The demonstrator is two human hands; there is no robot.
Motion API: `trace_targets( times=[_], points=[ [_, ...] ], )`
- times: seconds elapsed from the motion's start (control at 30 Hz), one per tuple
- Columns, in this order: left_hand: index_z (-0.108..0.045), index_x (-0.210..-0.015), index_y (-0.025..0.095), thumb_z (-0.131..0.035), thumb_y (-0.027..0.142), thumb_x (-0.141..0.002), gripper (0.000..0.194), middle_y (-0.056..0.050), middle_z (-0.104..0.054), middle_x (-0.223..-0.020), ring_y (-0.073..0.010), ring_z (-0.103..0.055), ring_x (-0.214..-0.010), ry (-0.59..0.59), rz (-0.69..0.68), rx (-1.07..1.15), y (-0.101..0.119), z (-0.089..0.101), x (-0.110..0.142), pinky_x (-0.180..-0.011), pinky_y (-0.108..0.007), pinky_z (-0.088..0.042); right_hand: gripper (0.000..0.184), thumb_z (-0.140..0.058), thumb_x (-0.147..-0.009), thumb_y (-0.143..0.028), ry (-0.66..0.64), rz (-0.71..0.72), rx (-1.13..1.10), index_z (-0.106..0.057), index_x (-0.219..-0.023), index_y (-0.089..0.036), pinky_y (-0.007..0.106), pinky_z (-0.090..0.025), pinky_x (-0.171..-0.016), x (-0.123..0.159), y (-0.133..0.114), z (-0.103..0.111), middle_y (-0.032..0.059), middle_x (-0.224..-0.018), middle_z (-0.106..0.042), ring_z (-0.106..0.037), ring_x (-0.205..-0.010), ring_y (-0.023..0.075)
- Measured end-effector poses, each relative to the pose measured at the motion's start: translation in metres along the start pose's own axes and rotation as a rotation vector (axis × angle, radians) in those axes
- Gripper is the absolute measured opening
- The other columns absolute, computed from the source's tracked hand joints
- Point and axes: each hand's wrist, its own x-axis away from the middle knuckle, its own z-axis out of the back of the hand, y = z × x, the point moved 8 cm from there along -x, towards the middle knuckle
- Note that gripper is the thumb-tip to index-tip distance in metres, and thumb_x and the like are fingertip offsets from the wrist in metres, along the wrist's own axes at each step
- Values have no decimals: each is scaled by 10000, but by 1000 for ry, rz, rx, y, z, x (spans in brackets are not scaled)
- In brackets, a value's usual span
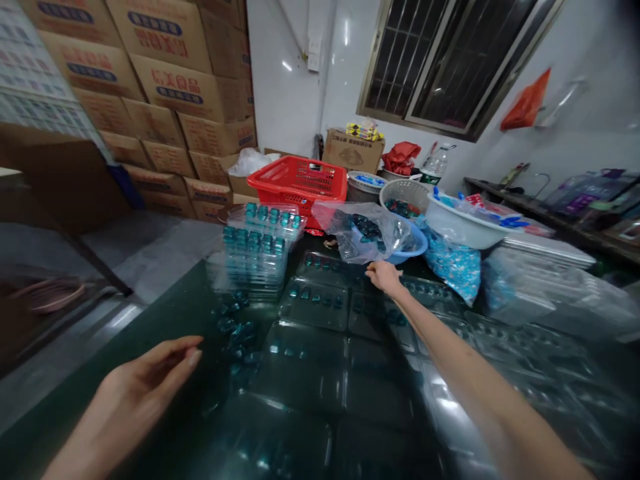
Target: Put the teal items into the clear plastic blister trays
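Observation:
My left hand (145, 383) is above the table's left side, thumb and forefinger slightly apart with nothing seen between them. To its right lies a loose pile of small teal, glassy pieces (240, 333). My right hand (384, 275) reaches far across the table, its fingers curled together at the edge of the flat clear plastic trays (315, 303); what they hold, if anything, is hidden. Rows of teal pieces sit in several trays. Just beyond that hand is a light blue basin (419, 241) with dark teal pieces and a clear plastic bag (340, 230) over it.
A stack of clear trays with teal pieces (255, 267) stands at the back left, before a red basket (300, 180). At the right are a blue-patterned bag (455, 267), a white basin (465, 223) and more clear trays (540, 287). Cartons (175, 87) line the left wall.

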Motion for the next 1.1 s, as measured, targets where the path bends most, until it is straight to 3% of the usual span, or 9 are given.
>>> trace_targets(
  times=[0.13, 0.27, 0.4, 0.53, 0.67, 0.77, 0.93, 1.0, 1.1],
  points=[
    [-574, -969, 136, -489, 405, -708, 385, -73, -646, -814, -201, -595, -697, -128, -93, -164, 10, -10, -4, -616, -283, -469, 206, -467, -825, -285, -2, 75, 47, -559, -912, -123, 372, -412, -770, 3, -10, 2, 52, -923, -580, -544, -854, 168],
    [-548, -1025, 168, -438, 369, -744, 363, -66, -596, -867, -171, -560, -654, -207, -203, -309, 20, -20, 6, -598, -277, -435, 205, -493, -771, -173, 93, 123, 49, -567, -934, -74, 366, -368, -737, 18, -20, 15, 141, -853, -604, -542, -855, 246],
    [-566, -1013, 222, -478, 319, -714, 326, -49, -575, -872, -161, -540, -637, -213, -230, -374, 26, -31, 8, -590, -273, -399, 370, -440, -779, -172, 215, 159, 2, -446, -1134, -66, 357, -351, -709, 50, -37, 33, 155, -889, -594, -527, -860, 265],
    [-620, -871, 207, -537, 263, -652, 241, -55, -585, -836, -185, -541, -694, -184, -221, -362, 24, -39, 1, -614, -279, -382, 309, -445, -783, -187, 243, 271, -93, -493, -1085, -152, 302, -362, -722, 93, -70, 44, 83, -914, -591, -528, -848, 202],
    [-611, -841, 174, -510, 278, -676, 219, -46, -601, -720, -180, -548, -632, -166, -198, -279, 23, -33, 7, -575, -275, -392, 259, -443, -800, -218, 232, 389, -263, -509, -1049, -197, 260, -382, -730, 140, -113, 59, 26, -856, -590, -533, -804, 149],
    [-585, -909, 152, -444, 300, -736, 268, -38, -618, -703, -157, -558, -597, -198, -202, -172, 35, -26, 22, -544, -251, -409, 247, -427, -812, -205, 157, 500, -632, -515, -1042, -190, 248, -405, -702, 173, -154, 73, 23, -826, -583, -535, -740, 129],
    [-568, -924, 133, -481, 310, -741, 269, -20, -603, -674, -128, -531, -568, -226, -124, 216, 60, -19, 49, -512, -225, -398, 335, -547, -743, -226, -8, 570, -958, -509, -1076, -208, 243, -424, -658, 211, -221, 85, 11, -852, -586, -530, -667, 110],
    [-575, -886, 140, -516, 302, -725, 236, -21, -597, -701, -130, -530, -605, -201, -139, 278, 67, -17, 56, -539, -228, -400, 370, -603, -697, -229, -17, 568, -1011, -523, -1057, -210, 231, -424, -632, 217, -236, 90, 5, -843, -588, -530, -675, 112],
    [-562, -884, 157, -529, 283, -721, 209, -24, -589, -758, -129, -528, -630, -200, -178, 300, 73, -20, 65, -538, -227, -404, 196, -568, -725, -214, -1, 566, -1063, -581, -919, -197, 214, -407, -588, 220, -243, 96, -4, -762, -590, -524, -655, 107]
  ],
)
